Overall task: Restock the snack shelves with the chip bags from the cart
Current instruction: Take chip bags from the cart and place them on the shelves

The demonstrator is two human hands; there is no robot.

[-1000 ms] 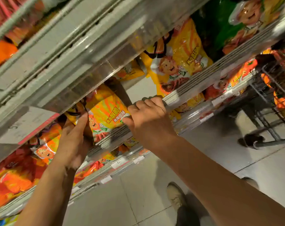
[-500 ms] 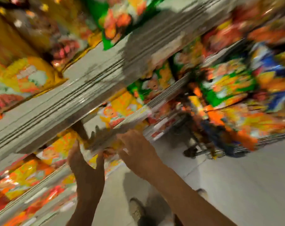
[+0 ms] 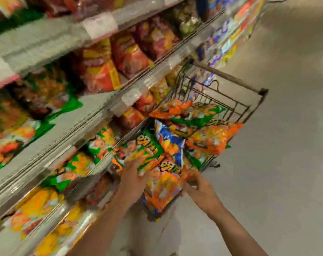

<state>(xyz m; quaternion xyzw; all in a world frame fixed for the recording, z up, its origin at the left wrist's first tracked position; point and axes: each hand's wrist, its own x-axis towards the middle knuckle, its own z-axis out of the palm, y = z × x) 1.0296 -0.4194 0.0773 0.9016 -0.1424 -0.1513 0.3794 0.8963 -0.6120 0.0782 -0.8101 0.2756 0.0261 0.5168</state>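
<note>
Your left hand [image 3: 133, 179] lay with fingers spread on a green chip bag [image 3: 147, 154]; your right hand [image 3: 199, 189] seemed, through the blur, to pinch an orange bag [image 3: 162, 191]; both sat in the cart [image 3: 236, 106], beside the stocked shelves [image 3: 94, 115].

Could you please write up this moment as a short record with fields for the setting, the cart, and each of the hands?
setting: store aisle, snack shelves on the left
cart: wire cart beside the shelves, piled with chip bags
left hand: on a green-and-orange bag at the near end of the pile
right hand: at the edge of an orange bag; grip blurred
image: motion-blurred
</note>
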